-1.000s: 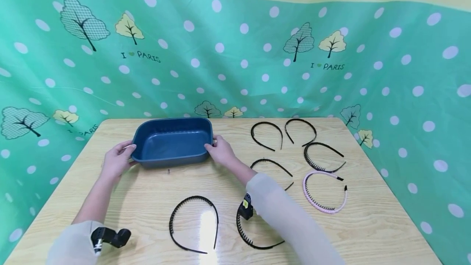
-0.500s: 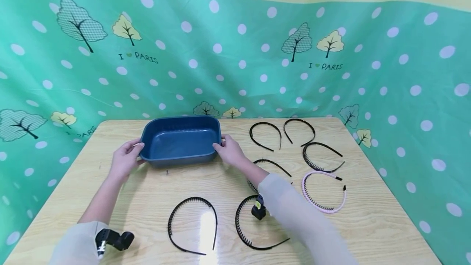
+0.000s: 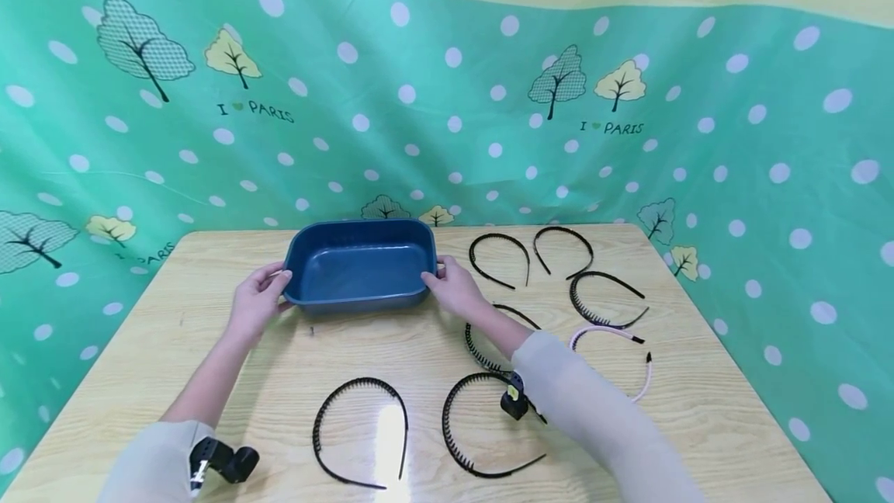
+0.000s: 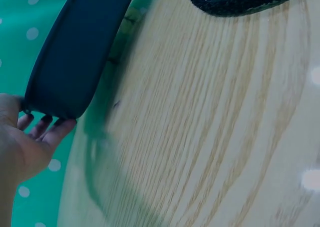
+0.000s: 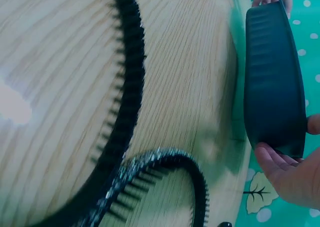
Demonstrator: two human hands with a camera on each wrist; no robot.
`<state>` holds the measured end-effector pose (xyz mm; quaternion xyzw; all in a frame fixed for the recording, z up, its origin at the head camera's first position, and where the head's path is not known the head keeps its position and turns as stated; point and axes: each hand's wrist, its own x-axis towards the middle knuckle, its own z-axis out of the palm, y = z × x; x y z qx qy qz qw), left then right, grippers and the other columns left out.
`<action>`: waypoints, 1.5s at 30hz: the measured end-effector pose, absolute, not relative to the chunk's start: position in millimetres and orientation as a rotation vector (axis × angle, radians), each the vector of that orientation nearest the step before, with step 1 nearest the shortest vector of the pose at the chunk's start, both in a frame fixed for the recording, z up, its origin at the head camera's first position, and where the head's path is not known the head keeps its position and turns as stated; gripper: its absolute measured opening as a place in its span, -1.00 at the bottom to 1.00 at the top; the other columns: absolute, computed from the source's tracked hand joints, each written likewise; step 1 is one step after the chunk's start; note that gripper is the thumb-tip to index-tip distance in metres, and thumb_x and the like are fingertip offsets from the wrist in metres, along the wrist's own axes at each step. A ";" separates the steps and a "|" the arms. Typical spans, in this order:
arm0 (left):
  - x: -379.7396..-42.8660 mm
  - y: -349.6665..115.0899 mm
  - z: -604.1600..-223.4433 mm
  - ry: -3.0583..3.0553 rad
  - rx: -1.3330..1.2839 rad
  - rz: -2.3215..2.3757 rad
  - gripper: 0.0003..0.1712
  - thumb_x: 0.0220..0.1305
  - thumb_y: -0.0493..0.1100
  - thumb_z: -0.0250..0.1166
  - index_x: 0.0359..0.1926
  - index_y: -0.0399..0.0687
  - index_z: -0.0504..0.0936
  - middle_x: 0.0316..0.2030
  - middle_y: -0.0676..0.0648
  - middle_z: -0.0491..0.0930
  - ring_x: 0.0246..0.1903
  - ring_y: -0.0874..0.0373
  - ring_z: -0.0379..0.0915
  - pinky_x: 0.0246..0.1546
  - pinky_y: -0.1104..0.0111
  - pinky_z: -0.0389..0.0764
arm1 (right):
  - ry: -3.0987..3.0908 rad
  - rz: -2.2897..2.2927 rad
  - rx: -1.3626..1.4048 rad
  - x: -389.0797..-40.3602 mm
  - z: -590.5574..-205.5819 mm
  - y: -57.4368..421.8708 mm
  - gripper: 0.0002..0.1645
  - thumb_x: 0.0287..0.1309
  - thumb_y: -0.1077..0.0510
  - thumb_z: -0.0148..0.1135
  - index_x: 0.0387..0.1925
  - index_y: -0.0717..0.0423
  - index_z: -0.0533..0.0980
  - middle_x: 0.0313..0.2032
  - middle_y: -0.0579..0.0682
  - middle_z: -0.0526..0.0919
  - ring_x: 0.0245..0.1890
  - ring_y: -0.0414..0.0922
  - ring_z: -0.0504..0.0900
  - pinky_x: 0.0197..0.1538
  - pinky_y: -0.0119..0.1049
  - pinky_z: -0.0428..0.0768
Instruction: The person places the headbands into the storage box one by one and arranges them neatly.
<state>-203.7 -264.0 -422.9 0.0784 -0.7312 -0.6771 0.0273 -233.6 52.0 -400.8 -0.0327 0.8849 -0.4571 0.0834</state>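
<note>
A blue plastic basin (image 3: 359, 304), with nothing in it, is held between both hands at the back left of the table. My left hand (image 3: 257, 303) grips its left end, thumb at the rim and fingers curled under the outside. At the right end my right hand (image 3: 457, 290) grips it the same way. In both wrist views the basin's dark outer wall (image 4: 75, 57) shows above the fingers. Nearest the right forearm lie a black toothed headband (image 3: 447, 425) and another black headband (image 3: 469, 344), both partly covered by the arm or its wrist camera.
One more black headband (image 3: 317, 425) lies at the front. On the right are a pink headband (image 3: 649, 379), partly behind the sleeve, and a black toothed headband (image 3: 576, 297). Two thin black headbands (image 3: 472, 254) lie at the back. A green dotted curtain (image 3: 447, 130) borders the wooden table.
Both hands have carried the basin to the right along the back of the table, and the right forearm now covers part of the pink headband. The headbands stay where they lay.
</note>
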 end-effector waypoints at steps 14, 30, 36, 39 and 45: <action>-209.6 -234.6 -425.2 -2.337 0.256 -2.041 -0.33 0.36 -0.02 0.08 0.35 -0.29 0.17 0.01 -0.15 0.44 -0.27 0.48 0.49 -0.24 0.50 0.63 | 2.685 -1.337 -0.078 -230.9 -401.0 82.0 -0.40 0.30 0.01 0.04 0.29 0.18 0.23 -0.06 0.11 0.58 -0.05 -0.01 0.57 -0.03 -0.15 0.56; -213.0 -215.7 -432.9 -2.351 0.220 -2.040 -0.35 0.35 -0.01 0.09 0.33 -0.27 0.21 0.08 -0.28 0.39 -0.25 0.48 0.48 -0.24 0.50 0.62 | 2.719 -1.311 -0.054 -230.8 -406.9 101.4 -0.41 0.31 0.02 0.03 0.29 0.18 0.24 -0.07 0.09 0.59 -0.09 -0.04 0.57 -0.08 -0.18 0.55; -214.4 -213.8 -436.6 -2.353 0.220 -2.040 -0.35 0.35 0.00 0.09 0.33 -0.25 0.22 0.10 -0.28 0.39 -0.23 0.47 0.48 -0.23 0.50 0.62 | 2.728 -1.303 -0.048 -230.7 -409.9 104.7 -0.41 0.30 0.02 0.04 0.28 0.19 0.26 -0.06 0.10 0.58 -0.06 -0.02 0.57 -0.04 -0.15 0.54; -214.3 -213.3 -437.3 -2.358 0.216 -2.042 -0.35 0.35 0.00 0.08 0.34 -0.25 0.21 0.14 -0.33 0.35 -0.23 0.46 0.48 -0.23 0.50 0.62 | 2.723 -1.303 -0.051 -230.7 -411.8 105.8 -0.42 0.30 0.03 0.04 0.27 0.19 0.27 -0.05 0.11 0.59 -0.06 -0.01 0.57 -0.04 -0.14 0.55; -213.8 -212.7 -438.2 -2.377 0.216 -2.028 -0.34 0.35 0.01 0.09 0.34 -0.24 0.22 0.11 -0.27 0.37 -0.21 0.45 0.49 -0.22 0.49 0.62 | 2.725 -1.278 -0.040 -231.3 -415.0 106.9 -0.41 0.30 0.02 0.04 0.28 0.18 0.26 -0.05 0.10 0.60 -0.08 -0.02 0.58 -0.07 -0.18 0.56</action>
